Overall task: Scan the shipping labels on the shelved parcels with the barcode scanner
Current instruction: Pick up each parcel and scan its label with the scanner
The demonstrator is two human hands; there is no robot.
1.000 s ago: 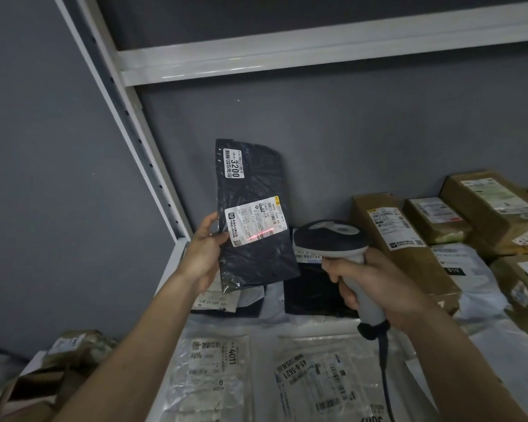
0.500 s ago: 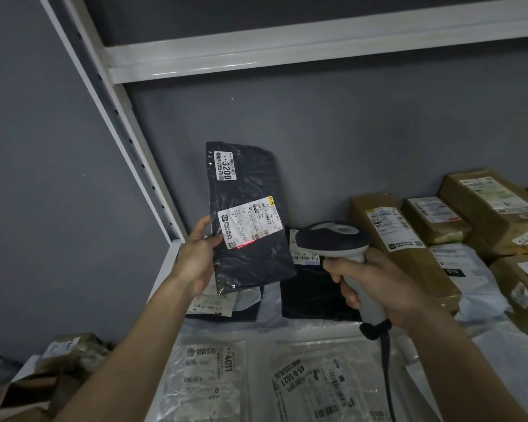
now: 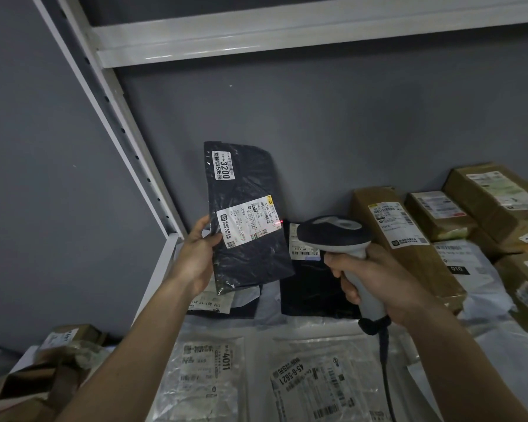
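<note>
Black parcel: crinkled glossy plastic, paper label. Scanner: smooth matt plastic. Boxes: brown cardboard under shiny tape. Shelf frame: white painted metal.

Upright black parcel, white shipping label; grey-white barcode scanner just beside.

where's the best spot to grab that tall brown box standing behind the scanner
Take the tall brown box by its narrow upper end, coming from above and in front. It leans back against the wall, with parcels crowding its right side, and its shipping label faces forward, so leave that uncovered.
</note>
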